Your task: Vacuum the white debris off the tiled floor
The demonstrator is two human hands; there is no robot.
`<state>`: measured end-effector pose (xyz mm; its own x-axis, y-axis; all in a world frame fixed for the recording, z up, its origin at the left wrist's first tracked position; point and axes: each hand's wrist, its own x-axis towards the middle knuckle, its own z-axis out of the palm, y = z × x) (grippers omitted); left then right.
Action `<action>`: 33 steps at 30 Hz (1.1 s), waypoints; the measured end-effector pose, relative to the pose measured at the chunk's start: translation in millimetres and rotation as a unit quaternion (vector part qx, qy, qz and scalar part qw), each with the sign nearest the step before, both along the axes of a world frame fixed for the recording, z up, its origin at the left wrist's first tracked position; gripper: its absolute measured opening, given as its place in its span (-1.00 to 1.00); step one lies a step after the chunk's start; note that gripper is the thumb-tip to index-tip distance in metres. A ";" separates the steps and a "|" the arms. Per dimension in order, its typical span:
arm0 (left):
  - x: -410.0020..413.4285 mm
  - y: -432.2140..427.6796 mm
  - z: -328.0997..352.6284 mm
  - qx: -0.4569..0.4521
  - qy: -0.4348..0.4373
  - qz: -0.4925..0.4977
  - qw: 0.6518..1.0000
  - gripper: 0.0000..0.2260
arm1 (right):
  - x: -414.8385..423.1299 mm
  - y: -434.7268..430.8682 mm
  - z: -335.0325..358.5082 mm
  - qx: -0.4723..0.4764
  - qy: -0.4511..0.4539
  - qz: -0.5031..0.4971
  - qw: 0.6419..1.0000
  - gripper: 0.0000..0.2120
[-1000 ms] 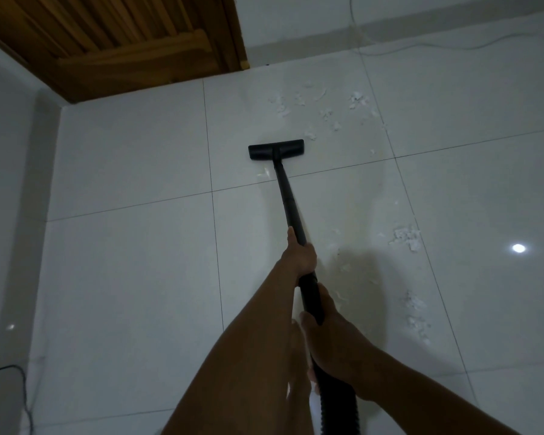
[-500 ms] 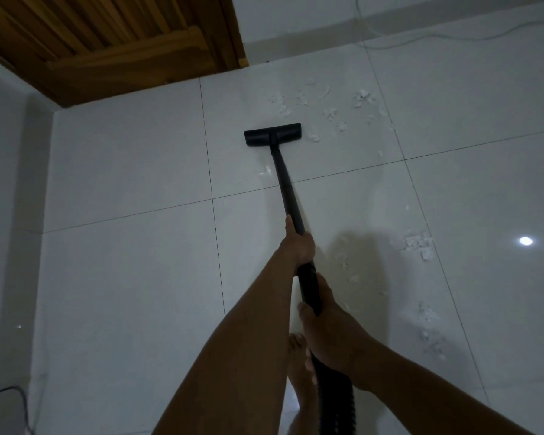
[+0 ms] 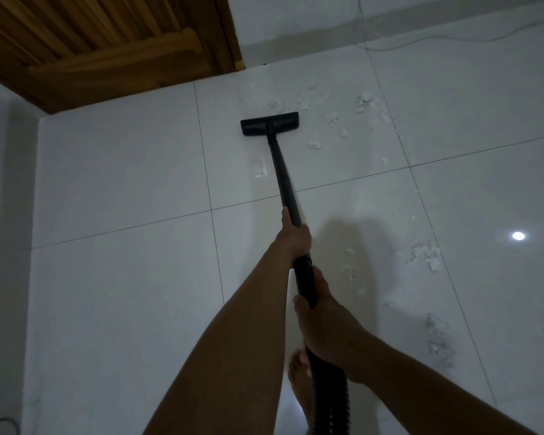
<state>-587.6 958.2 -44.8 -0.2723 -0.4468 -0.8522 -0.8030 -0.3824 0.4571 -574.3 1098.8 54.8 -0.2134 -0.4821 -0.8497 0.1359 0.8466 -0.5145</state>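
Both hands curl round the black vacuum wand (image 3: 284, 180): the left hand (image 3: 296, 238) higher on the tube, the right hand (image 3: 325, 321) lower, where the ribbed hose (image 3: 330, 403) joins. The floor head (image 3: 269, 124) sits on the tiled floor (image 3: 123, 183), beside the white debris (image 3: 364, 102) scattered to its right. Sweeping looks under way; the next stroke likely needs a push forward and rightward through those scraps.

A home room: white tiled floor (image 3: 296, 73), slatted wooden door (image 3: 107, 42).
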 end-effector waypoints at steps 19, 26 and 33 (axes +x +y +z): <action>32.9 17.6 30.8 0.014 -0.008 -0.026 1.000 -0.38 | 28.1 17.1 31.6 -0.009 -0.023 0.001 1.000 -0.40; 28.9 4.8 17.1 0.012 0.001 -0.011 1.000 -0.37 | 30.7 2.6 13.0 0.001 -0.028 -0.037 0.999 -0.44; 14.7 -54.2 1.0 -0.007 0.007 -0.026 1.000 -0.39 | 22.9 -53.1 -0.8 0.016 -0.030 -0.039 0.999 -0.36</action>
<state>-572.8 903.9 -43.7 -0.3071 -0.4433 -0.8421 -0.8153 -0.3339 0.4731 -551.3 1045.8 54.0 -0.1975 -0.4385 -0.8768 0.2311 0.8484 -0.4763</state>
